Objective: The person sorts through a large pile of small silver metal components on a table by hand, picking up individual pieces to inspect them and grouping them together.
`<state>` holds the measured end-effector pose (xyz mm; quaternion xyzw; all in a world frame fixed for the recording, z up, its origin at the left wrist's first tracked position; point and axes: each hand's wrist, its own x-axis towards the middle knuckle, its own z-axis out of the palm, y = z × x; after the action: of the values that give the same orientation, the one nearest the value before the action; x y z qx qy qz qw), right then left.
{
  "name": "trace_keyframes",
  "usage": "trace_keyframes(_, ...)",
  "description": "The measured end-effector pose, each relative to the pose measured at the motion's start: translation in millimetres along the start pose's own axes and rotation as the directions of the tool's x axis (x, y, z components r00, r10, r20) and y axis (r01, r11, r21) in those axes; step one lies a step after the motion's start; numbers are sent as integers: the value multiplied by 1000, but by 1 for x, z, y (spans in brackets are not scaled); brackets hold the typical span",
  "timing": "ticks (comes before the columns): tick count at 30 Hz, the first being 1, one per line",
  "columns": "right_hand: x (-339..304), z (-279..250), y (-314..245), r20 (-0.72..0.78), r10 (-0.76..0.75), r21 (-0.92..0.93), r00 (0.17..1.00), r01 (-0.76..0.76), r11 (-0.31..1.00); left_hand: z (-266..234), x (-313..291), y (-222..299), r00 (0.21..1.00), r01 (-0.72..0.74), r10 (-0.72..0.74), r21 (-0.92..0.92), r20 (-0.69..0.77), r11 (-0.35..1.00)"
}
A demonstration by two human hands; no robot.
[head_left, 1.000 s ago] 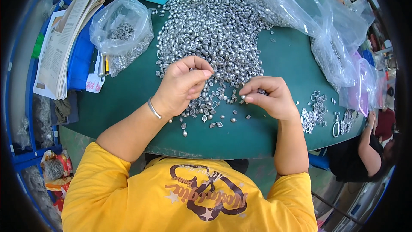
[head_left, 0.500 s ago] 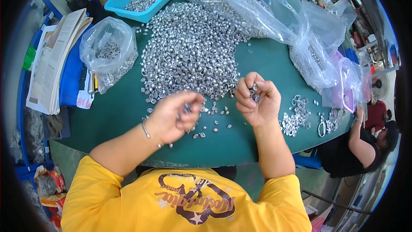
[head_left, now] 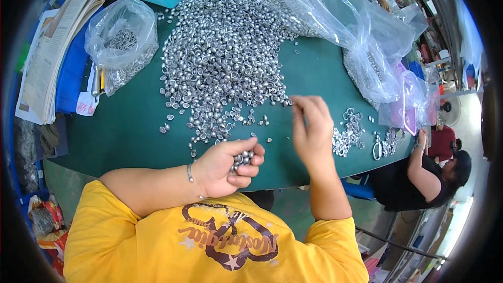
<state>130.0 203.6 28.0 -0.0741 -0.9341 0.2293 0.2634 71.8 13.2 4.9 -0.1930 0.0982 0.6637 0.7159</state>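
My left hand (head_left: 225, 170), palm turned up with curled fingers, cradles several small silver metal pieces (head_left: 242, 161). They are rounded and teardrop-like, some with a hollow side. My right hand (head_left: 315, 134) reaches to the right edge of a large pile of such pieces (head_left: 220, 52). Its fingers are stretched out, and the fingertips touch or nearly touch a piece at the edge; any grip there is not plain. A few loose pieces (head_left: 269, 140) lie on the green table (head_left: 131, 131) between my hands and the pile.
A turquoise basket (head_left: 170, 0) of metal parts stands behind the pile. Clear bags of parts rest at left (head_left: 121, 47) and right (head_left: 361, 73). Ring-like pieces (head_left: 348, 134) lie right of my right hand. Papers (head_left: 57, 55) stand at left; another person (head_left: 419, 178) sits at right.
My left hand has come lower and turned palm up, showing a cluster of pieces. The pieces seen in my right hand no longer show; its fingers have straightened toward the pile.
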Motion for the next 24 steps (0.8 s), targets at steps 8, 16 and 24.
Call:
trace_keyframes(8, -5, 14, 36, 74, 137, -51, 988, -133, 990, -6, -4, -11, 999, 23, -19, 82, -45, 996)
trace_keyframes(16, -16, 1, 36, 488, 291, 868, 823, -493, -60, -4, -6, -12, 998, -14, 20, 98, -58, 995)
trace_keyframes(24, -5, -20, 40, 503, 346, 860, 792, -419, -293, -6, -6, -11, 998, -11, 18, 100, -61, 995)
